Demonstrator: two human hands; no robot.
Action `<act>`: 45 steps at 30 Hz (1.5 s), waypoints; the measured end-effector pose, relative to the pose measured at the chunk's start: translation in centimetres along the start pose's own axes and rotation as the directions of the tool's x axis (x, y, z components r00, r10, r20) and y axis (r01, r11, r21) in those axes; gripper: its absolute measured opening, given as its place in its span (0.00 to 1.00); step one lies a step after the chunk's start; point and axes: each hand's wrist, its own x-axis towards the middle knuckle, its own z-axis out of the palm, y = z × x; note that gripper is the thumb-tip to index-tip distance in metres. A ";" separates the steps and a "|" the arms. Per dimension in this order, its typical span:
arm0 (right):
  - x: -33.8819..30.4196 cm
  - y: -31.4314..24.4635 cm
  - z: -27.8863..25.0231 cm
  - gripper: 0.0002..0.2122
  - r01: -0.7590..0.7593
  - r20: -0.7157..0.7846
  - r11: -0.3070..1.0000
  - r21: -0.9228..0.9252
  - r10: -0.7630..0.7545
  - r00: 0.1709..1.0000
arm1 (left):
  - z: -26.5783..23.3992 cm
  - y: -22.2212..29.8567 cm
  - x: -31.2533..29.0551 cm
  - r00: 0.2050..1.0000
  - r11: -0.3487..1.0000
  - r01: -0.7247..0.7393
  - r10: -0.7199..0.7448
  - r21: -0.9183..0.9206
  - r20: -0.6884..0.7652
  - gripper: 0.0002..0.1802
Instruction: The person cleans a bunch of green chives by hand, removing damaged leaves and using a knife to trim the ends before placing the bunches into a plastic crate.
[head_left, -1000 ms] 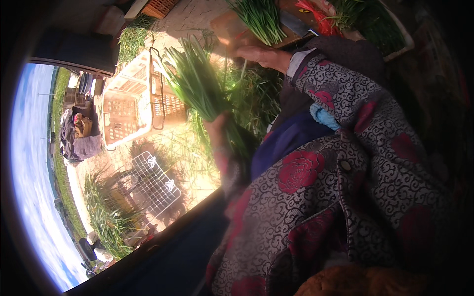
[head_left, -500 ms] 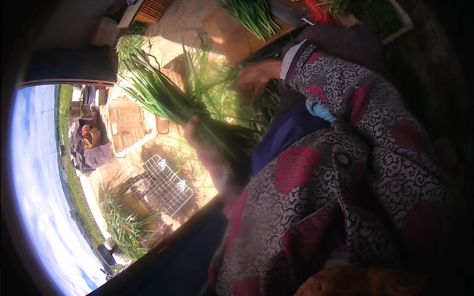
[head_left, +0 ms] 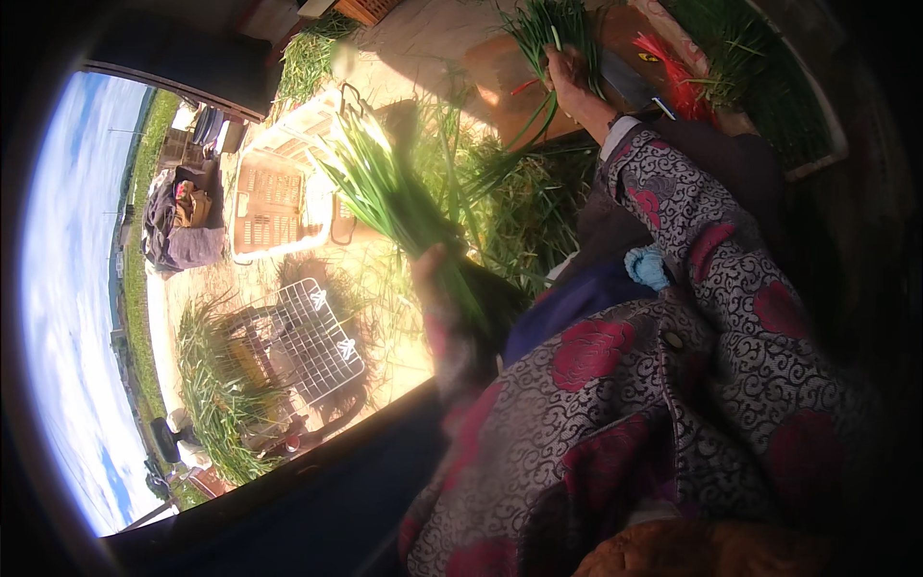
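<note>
My left hand (head_left: 440,279) is shut on a bunch of long green leaves (head_left: 385,188), held up with the tips fanning toward the upper left. The hand is blurred. My right hand (head_left: 573,82), at the end of a patterned sleeve with red flowers (head_left: 673,207), reaches to the top of the view. It grips a second, smaller bunch of green leaves (head_left: 548,29) over a brown board (head_left: 500,72). Between the two hands lies a loose heap of the same greens (head_left: 524,197).
White plastic crates (head_left: 274,192) stand on the ground at the upper left, and a wire basket (head_left: 308,337) sits below them beside more cut greens (head_left: 207,385). A person (head_left: 178,226) sits at the far left. A red tuft (head_left: 678,82) lies near the board.
My right hand has left the heap and gone up to the greens over the board. My left hand has swung its bunch from lying sideways to a more upright hold.
</note>
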 end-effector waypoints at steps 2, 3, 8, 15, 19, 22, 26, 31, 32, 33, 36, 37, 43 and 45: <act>-2.8 -1.7 1.2 0.08 -0.150 0.215 0.983 -0.106 0.170 0.962 | 0.4 1.6 -1.4 0.996 0.999 0.019 -0.016 0.027 -0.084 0.22; -5.0 -4.1 1.9 0.09 -0.156 0.315 0.970 -0.187 0.209 0.926 | 1.0 2.0 -1.8 0.994 0.999 0.036 -0.034 0.020 -0.106 0.22; -12.8 -4.7 5.8 0.19 -0.210 0.690 0.897 -0.389 0.435 0.579 | 1.2 -0.4 -0.4 0.987 0.987 0.153 -0.154 -0.042 -0.036 0.22; -4.4 -1.6 1.2 0.20 0.389 0.578 0.767 -0.510 -0.029 0.816 | 5.9 1.8 -3.5 0.965 0.976 0.220 -0.218 -0.005 -0.145 0.23; -2.5 0.4 -0.5 0.22 0.104 0.553 0.994 -0.026 -0.073 0.830 | 2.6 -0.1 -1.9 0.963 0.954 0.260 -0.245 0.146 -0.113 0.24; -11.4 -5.4 5.1 0.24 0.168 0.661 0.916 -0.364 0.127 0.739 | -0.5 -1.8 -1.1 0.961 0.934 0.275 -0.258 0.228 -0.101 0.25; -9.9 -2.7 4.5 0.28 -0.086 0.596 0.901 -0.424 0.350 0.723 | -0.5 -3.6 -1.3 0.954 0.943 0.300 -0.298 0.145 -0.036 0.25; -10.8 -4.2 3.5 0.17 -0.174 0.627 0.953 -0.247 0.294 0.722 | 1.3 -2.5 -2.2 0.939 0.941 0.329 -0.334 -0.075 -0.080 0.22; -10.3 -4.0 3.5 0.12 -0.170 0.658 0.947 -0.273 0.313 0.685 | -0.2 -3.5 -1.6 0.946 0.948 0.311 -0.315 -0.063 -0.070 0.21; -10.4 -4.1 3.5 0.12 -0.157 0.653 0.945 -0.286 0.312 0.689 | -0.9 -4.2 -1.2 0.952 0.953 0.298 -0.300 -0.054 -0.057 0.20; -10.7 -3.7 3.9 0.16 -0.080 0.623 0.936 -0.342 0.290 0.727 | 2.3 -2.2 -2.7 0.936 0.940 0.335 -0.339 -0.061 -0.097 0.21; -10.7 -3.0 3.7 0.18 -0.032 0.594 0.924 -0.381 0.271 0.757 | 3.5 -1.4 -3.3 0.925 0.931 0.358 -0.364 -0.071 -0.108 0.21; -9.7 -0.8 2.9 0.26 0.199 0.738 0.923 -0.329 0.120 0.664 | 1.2 -3.1 -3.1 0.936 0.941 0.340 -0.338 0.001 -0.097 0.21; -7.6 1.4 1.2 0.26 0.238 0.742 0.879 -0.412 0.172 0.648 | 0.1 -4.2 -2.2 0.927 0.927 0.374 -0.374 -0.009 0.032 0.21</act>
